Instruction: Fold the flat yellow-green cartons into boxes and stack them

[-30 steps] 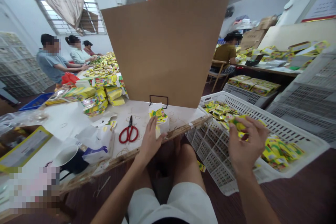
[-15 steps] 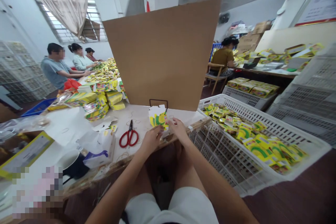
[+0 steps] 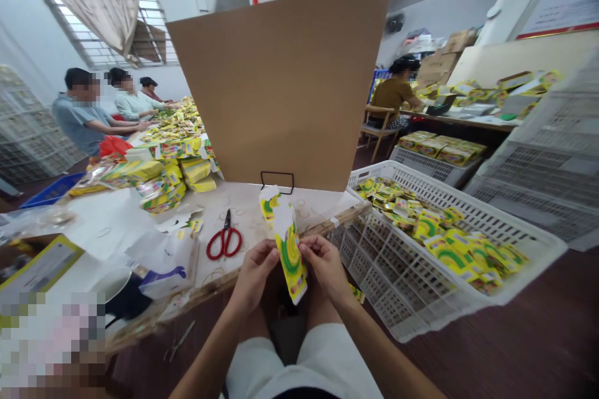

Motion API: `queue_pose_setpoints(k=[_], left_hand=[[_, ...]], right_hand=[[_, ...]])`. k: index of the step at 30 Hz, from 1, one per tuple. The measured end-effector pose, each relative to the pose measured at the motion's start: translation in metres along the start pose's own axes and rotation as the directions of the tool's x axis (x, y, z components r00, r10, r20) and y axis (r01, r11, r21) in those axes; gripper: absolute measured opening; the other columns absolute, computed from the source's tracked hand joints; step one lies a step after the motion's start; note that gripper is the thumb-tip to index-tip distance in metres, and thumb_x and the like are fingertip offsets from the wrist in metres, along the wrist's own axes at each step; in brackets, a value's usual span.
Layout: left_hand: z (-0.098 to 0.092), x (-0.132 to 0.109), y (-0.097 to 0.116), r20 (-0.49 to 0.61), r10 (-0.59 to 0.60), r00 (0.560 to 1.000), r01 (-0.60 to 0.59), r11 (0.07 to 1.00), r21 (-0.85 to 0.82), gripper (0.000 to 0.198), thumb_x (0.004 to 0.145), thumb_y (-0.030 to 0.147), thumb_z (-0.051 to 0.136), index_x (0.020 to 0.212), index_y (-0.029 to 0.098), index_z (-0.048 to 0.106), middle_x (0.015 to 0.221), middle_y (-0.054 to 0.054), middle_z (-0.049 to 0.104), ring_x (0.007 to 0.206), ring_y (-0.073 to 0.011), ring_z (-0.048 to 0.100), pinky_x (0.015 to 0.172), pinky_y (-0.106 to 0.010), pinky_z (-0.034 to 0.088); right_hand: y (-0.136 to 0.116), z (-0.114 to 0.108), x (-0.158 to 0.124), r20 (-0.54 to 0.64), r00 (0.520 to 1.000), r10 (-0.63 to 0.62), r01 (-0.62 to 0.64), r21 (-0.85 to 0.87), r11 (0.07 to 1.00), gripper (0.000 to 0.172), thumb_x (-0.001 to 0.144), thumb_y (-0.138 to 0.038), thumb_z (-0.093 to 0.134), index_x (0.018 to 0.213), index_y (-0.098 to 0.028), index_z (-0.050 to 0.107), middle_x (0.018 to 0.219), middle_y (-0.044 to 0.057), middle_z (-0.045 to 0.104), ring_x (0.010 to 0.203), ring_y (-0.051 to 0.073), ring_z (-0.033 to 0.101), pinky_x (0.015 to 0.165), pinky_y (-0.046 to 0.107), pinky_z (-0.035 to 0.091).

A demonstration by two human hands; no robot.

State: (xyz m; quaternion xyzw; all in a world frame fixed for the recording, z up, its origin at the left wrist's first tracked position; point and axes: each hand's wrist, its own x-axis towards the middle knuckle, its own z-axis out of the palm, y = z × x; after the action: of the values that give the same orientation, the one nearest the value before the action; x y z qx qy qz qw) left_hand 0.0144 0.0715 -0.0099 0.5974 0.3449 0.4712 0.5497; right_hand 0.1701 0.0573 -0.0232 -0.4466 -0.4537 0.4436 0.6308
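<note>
A yellow-and-green printed paper carton (image 3: 292,255) is held tilted just over the table's front edge, above my lap. My left hand (image 3: 256,268) pinches its left edge between thumb and fingers. Thumb and fingertips of my right hand (image 3: 325,265) grip the opposite edge. White inner faces and flaps of the carton show at its upper end, near a black wire stand (image 3: 277,182). To the left of my left hand, red-handled scissors (image 3: 224,242) lie on the table.
A large brown cardboard sheet (image 3: 285,87) stands behind the wire stand. On the right, a white plastic crate (image 3: 491,218) holds many yellow cartons. A dark mug (image 3: 128,299) and stacked yellow packs (image 3: 163,184) are at left. Several people sit at other tables.
Both hands have come closer to me, bringing the carton from the tabletop to over the edge. It is now turned more upright and held from both sides. The view has shifted slightly.
</note>
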Motion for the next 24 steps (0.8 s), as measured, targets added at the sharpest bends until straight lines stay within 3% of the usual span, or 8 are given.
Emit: queue_pose_setpoints(k=[3, 5, 10, 16, 18, 21, 24], left_hand=[[0.013, -0.022, -0.007, 0.064, -0.085, 0.994, 0.100, 0.951, -0.293, 0.042, 0.078, 0.047, 0.065, 0.107, 0.017, 0.062, 0.114, -0.012, 0.067, 0.105, -0.0257, 0.063, 0.090, -0.036, 0.050], [0.020, -0.030, -0.010, 0.064, -0.075, 0.995, 0.093, 0.930, -0.357, 0.044, 0.077, 0.042, 0.068, 0.112, 0.018, 0.059, 0.120, -0.012, 0.064, 0.110, -0.0262, 0.060, 0.093, -0.036, 0.048], [0.027, -0.036, -0.011, -0.014, -0.064, 0.998, 0.056, 0.943, -0.327, 0.037, 0.082, 0.029, 0.065, 0.115, 0.019, 0.051, 0.117, -0.012, 0.066, 0.107, -0.0238, 0.062, 0.089, -0.033, 0.050], [0.030, -0.039, -0.020, -0.070, -0.145, 0.987, 0.128, 0.970, -0.207, 0.037, 0.087, 0.033, 0.056, 0.118, 0.018, 0.043, 0.106, -0.011, 0.069, 0.090, -0.0210, 0.067, 0.070, -0.027, 0.053], [0.034, -0.040, -0.022, -0.103, -0.172, 0.980, 0.158, 0.979, -0.127, 0.037, 0.086, 0.036, 0.056, 0.116, 0.016, 0.044, 0.106, -0.012, 0.068, 0.087, -0.0212, 0.068, 0.068, -0.027, 0.053], [0.037, -0.040, -0.022, -0.100, -0.204, 0.974, 0.194, 0.976, -0.099, 0.043, 0.083, 0.036, 0.060, 0.116, 0.016, 0.042, 0.106, -0.013, 0.068, 0.090, -0.0234, 0.067, 0.073, -0.030, 0.053], [0.033, -0.043, -0.017, -0.078, -0.207, 0.975, 0.193, 0.969, -0.154, 0.060, 0.081, 0.031, 0.064, 0.127, 0.019, 0.028, 0.106, -0.012, 0.068, 0.094, -0.0242, 0.067, 0.077, -0.034, 0.053]], right_hand=[[-0.004, 0.000, -0.021, 0.052, 0.996, 0.076, -0.080, 0.087, 0.993, 0.029, 0.069, -0.044, 0.074, 0.072, -0.017, 0.064, 0.069, 0.003, 0.068, 0.064, 0.017, 0.062, 0.064, 0.029, 0.052], [-0.006, 0.000, -0.029, 0.091, 0.988, 0.126, -0.138, 0.143, 0.980, 0.029, 0.067, -0.043, 0.076, 0.072, -0.017, 0.065, 0.071, 0.003, 0.068, 0.067, 0.017, 0.063, 0.067, 0.030, 0.052], [-0.004, -0.003, -0.037, 0.140, 0.965, 0.223, -0.250, 0.223, 0.942, 0.037, 0.064, -0.049, 0.077, 0.078, -0.017, 0.068, 0.078, 0.005, 0.070, 0.072, 0.019, 0.065, 0.070, 0.031, 0.052], [0.009, -0.011, -0.045, 0.082, 0.959, 0.271, -0.279, 0.108, 0.954, 0.041, 0.060, -0.047, 0.080, 0.079, -0.014, 0.066, 0.073, 0.005, 0.069, 0.065, 0.016, 0.062, 0.062, 0.027, 0.050], [0.011, -0.011, -0.047, 0.028, 0.966, 0.256, -0.257, 0.039, 0.966, 0.039, 0.065, -0.049, 0.077, 0.075, -0.014, 0.063, 0.067, 0.004, 0.066, 0.058, 0.015, 0.058, 0.056, 0.026, 0.047], [0.010, -0.011, -0.050, -0.053, 0.991, 0.123, -0.128, -0.083, 0.988, 0.031, 0.074, -0.044, 0.070, 0.075, -0.015, 0.058, 0.069, 0.003, 0.063, 0.062, 0.015, 0.058, 0.058, 0.026, 0.047], [0.006, -0.012, -0.050, 0.000, 1.000, 0.013, -0.013, -0.086, 0.996, 0.028, 0.079, -0.034, 0.067, 0.099, -0.018, 0.055, 0.087, 0.004, 0.065, 0.075, 0.017, 0.061, 0.068, 0.028, 0.049]])
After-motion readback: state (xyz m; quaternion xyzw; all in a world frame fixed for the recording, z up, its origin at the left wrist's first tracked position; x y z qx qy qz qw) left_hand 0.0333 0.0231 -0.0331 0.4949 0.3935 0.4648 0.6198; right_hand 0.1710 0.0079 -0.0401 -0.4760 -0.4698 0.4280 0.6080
